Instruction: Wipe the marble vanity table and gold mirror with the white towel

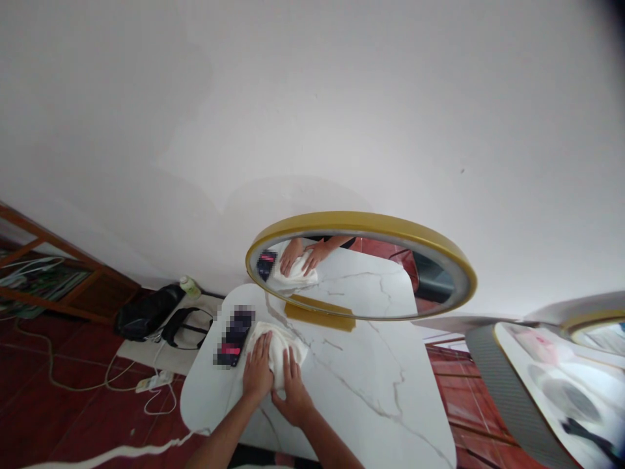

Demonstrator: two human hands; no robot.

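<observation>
A white cloth (278, 342) lies bunched on the white marble table (371, 391), near its back left part. My left hand (258, 368) lies flat on the cloth's left side with fingers stretched out. My right hand (293, 385) rests on the cloth's near right side, fingers also extended. A dark phone (233, 337) lies on the table just left of the cloth. Behind stands a round gold-framed mirror (361, 267) on a gold base (319, 314); it reflects both hands and the cloth.
A white wall rises behind the table. On the red tiled floor at left are a black bag (146, 312), a green bottle (189, 284), a power strip (151, 381) with white cables, and a wooden shelf (58, 273). Another mirror edge (547, 384) shows at right.
</observation>
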